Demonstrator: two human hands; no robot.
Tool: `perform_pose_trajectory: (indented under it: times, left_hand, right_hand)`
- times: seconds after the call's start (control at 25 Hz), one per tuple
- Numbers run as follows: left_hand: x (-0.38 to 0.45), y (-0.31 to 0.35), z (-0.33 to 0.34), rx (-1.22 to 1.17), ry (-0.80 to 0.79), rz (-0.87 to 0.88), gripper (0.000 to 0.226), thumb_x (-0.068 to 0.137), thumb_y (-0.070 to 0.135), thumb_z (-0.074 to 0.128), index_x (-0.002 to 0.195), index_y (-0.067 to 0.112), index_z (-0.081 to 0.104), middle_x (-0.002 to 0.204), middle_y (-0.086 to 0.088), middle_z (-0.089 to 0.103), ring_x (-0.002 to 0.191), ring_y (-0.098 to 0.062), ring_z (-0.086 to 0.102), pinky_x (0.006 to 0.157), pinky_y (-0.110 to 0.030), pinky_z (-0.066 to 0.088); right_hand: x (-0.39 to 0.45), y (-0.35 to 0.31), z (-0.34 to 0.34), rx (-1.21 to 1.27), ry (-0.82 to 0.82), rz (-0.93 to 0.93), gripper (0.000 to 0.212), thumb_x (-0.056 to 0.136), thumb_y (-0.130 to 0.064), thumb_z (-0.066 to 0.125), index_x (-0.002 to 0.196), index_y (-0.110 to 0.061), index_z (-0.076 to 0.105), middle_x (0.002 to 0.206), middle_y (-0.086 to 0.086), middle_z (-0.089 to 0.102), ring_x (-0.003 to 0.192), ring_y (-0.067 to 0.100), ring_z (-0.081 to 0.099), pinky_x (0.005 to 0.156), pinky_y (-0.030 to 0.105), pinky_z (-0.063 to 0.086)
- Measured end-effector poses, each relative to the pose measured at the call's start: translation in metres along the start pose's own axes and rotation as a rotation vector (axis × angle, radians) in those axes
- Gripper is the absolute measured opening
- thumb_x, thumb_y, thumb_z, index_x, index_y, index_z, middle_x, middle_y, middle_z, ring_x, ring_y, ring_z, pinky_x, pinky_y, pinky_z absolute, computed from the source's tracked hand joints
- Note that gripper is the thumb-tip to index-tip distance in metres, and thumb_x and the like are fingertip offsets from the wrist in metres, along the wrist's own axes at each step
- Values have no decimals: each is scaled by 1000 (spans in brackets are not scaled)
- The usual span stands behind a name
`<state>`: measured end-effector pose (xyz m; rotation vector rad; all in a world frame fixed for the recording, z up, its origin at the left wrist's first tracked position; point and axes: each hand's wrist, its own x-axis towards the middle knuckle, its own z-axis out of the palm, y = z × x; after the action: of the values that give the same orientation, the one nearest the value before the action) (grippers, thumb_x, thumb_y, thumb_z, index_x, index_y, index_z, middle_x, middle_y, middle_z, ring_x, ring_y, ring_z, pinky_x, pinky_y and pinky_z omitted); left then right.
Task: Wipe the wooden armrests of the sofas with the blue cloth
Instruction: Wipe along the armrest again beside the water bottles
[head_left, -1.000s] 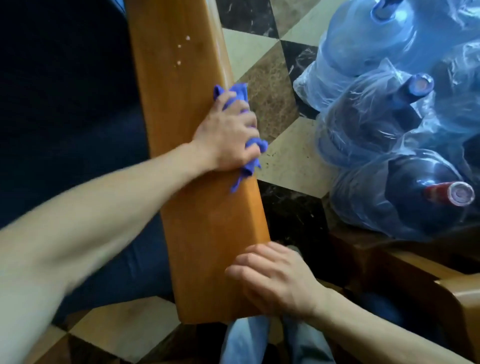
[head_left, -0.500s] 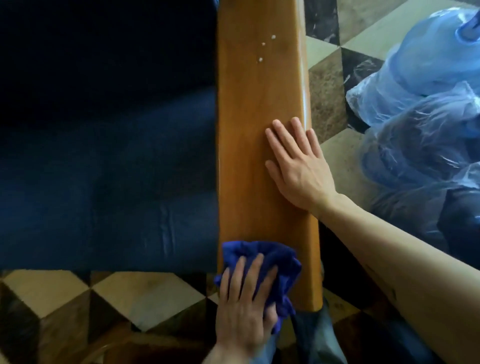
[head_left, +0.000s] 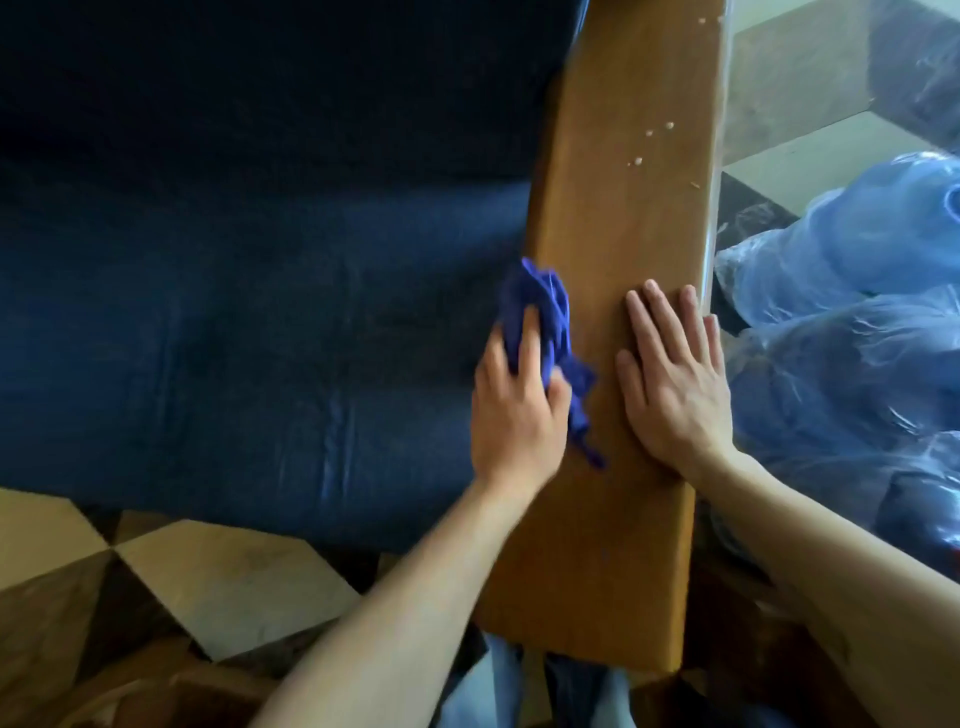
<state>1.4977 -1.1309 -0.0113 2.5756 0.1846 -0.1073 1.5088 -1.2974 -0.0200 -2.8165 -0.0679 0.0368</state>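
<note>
The wooden armrest (head_left: 618, 322) runs from the bottom of the view up and away, its near end just above a pair of jeans-clad legs (head_left: 498, 691). Partway along it, the left hand (head_left: 517, 410) has its fingers closed around the bunched blue cloth (head_left: 550, 332), which sits at the armrest's left edge where the wood meets the dark blue sofa cushion (head_left: 249, 322); a loose tail of cloth trails back over the wood. Just beside it, the right hand (head_left: 672, 379) lies flat on the armrest with fingers extended and together, gripping nothing. Farther up the wood, a few pale specks (head_left: 652, 143) dot the surface. To the right, plastic-wrapped blue water bottles (head_left: 852, 322) rest on the patterned tile floor (head_left: 810, 98).
</note>
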Motion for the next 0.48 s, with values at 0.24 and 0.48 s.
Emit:
perform_pose_trajectory:
  times: [0.24,0.48]
  left_hand:
    - [-179,-56,-27,117,-220,118,56,95,39,41,151,28,36,158,-15,29,134,-38,43,98,-52,49]
    - [70,15,4,242,-29,306,62,95,45,38,155,32,29,165,-18,20,150,-45,18,119,-64,19]
  right_hand:
    - [-2,-6,-6,-25,-37,5,59,102,-42,31,156,-20,27,165,1,21,154,28,8,125,49,9]
    - [-5,-10,-9,73,26,-13,66,98,-43,40,157,-24,18,166,8,13,154,29,8,124,51,13]
